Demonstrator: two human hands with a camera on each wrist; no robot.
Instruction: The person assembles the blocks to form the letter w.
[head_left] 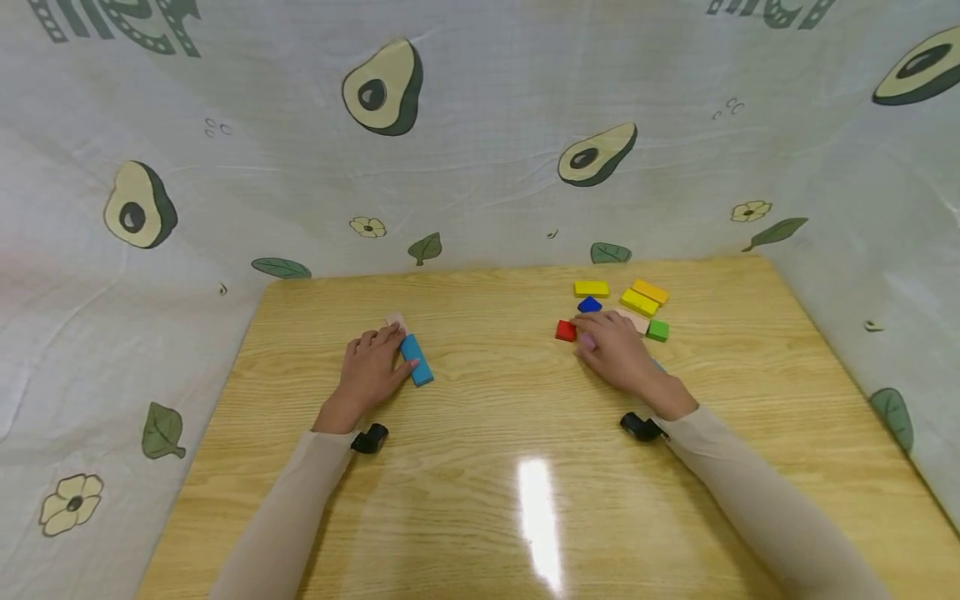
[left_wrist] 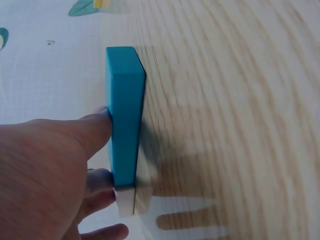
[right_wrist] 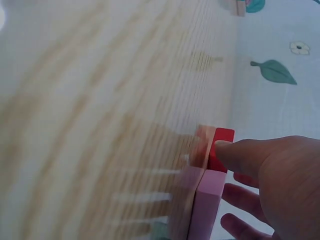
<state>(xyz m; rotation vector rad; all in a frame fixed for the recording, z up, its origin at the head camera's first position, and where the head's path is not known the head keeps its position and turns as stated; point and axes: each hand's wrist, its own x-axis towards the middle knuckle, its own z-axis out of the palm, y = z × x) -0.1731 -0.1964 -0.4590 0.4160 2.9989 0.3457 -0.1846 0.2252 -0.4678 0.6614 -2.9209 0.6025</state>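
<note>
My left hand (head_left: 371, 367) lies low over the left part of the table, its thumb at the side of a long blue block (head_left: 417, 360). Its fingertips reach a pale pink block (head_left: 397, 322), which meets the blue block end to end. On the right, my right hand (head_left: 618, 350) rests among several blocks with its fingers spread loosely. In the right wrist view its thumb overlaps a red block (right_wrist: 225, 135) that adjoins a pink-purple block (right_wrist: 208, 200). Part of the purple block is hidden beneath the hand in the head view.
Around the right hand lie a yellow block (head_left: 591, 288), a dark blue block (head_left: 589, 305), another yellow block (head_left: 639, 302), an orange block (head_left: 650, 292) and a green block (head_left: 657, 331). A patterned cloth (head_left: 480, 167) rises behind the wooden table (head_left: 480, 500).
</note>
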